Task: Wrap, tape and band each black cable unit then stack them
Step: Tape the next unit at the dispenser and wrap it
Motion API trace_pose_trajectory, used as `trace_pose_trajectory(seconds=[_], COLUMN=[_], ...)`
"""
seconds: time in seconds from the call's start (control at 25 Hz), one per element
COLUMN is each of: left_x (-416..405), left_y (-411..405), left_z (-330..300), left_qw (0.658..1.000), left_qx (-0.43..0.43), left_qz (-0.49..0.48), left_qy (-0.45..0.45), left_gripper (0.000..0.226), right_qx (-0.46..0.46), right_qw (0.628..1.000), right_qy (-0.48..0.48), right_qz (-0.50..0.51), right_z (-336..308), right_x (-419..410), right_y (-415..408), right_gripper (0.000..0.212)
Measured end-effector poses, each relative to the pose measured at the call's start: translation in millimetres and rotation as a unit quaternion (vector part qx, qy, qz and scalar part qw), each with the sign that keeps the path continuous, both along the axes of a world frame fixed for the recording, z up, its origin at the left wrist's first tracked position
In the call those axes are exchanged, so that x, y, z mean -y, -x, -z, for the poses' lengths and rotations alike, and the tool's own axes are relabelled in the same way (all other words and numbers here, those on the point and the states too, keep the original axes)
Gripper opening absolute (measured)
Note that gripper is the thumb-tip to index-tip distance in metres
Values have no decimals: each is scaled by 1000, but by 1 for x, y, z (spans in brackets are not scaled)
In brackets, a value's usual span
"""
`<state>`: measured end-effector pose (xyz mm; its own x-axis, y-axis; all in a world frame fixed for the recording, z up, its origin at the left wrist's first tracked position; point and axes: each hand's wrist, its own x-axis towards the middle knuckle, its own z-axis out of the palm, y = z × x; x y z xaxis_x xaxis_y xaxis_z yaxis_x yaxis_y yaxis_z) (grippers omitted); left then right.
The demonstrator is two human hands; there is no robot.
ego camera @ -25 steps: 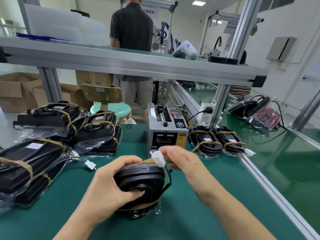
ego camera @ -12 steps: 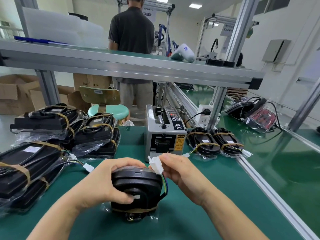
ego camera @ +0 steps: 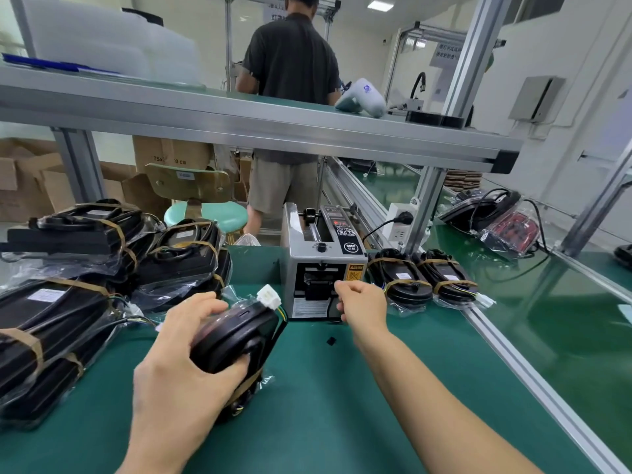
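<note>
Step in hand, by judgement: fetching tape. The left hand [ego camera: 178, 367] grips the black cable unit [ego camera: 236, 333], fingers curled round it, above the tabletop [ego camera: 325, 405] near its front edge. The right hand [ego camera: 362, 302], fingers loosely curled and seemingly empty, reaches the tape dispenser [ego camera: 323, 268] outlet. Keep the wrap pinned; pull tape straight out.

A factory assembly workshop: green-matted workbench [ego camera: 325, 422] framed in aluminium rails, an automatic tape dispenser [ego camera: 323, 265] at its centre, banded black units [ego camera: 113, 265] stacked left of it, cardboard cartons [ego camera: 30, 186] behind, another worker [ego camera: 290, 107] beyond.
</note>
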<state>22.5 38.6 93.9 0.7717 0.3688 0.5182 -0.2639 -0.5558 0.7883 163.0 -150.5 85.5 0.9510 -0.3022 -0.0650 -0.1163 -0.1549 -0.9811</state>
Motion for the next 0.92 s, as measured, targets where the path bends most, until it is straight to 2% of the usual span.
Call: trace_pose_trajectory(seconds=[0.16,0.36,0.56,0.64,0.72,0.76,0.84,0.88,0.92], left_x=[3,5,-3,-5,-3,-1,3,5,6], left_y=[0,2,3,5,6,6,6,7,8], left_z=[0,-1,0,-1,0,1,2,2,2], left_qw=[999,999,999,998,996,996,996,996,995], left_qx=[8,17,-3,-5,-2,3,12,16,18], left_qz=[-10,-13,33,63,83,85,85,88,90], left_qy=[-36,-49,-37,-2,17,19,23,25,27], left_gripper=[61,53,58,58,58,56,50,49,50], right_qx=[-23,-37,-76,-38,56,106,166,177,182], right_qw=[998,990,975,976,970,955,894,867,864], right_qy=[-47,-60,-156,-206,-218,-206,-176,-144,-96], right_qz=[43,121,141,56,-94,-186,-378,-442,-459], right_z=[3,5,-12,-31,-47,-55,-66,-69,-69], right_x=[-17,-29,-36,-32,-25,-25,-32,-37,-42], right_y=[-20,-37,-25,7,56,85,132,147,152], right_gripper=[24,22,29,28,22,17,8,8,11])
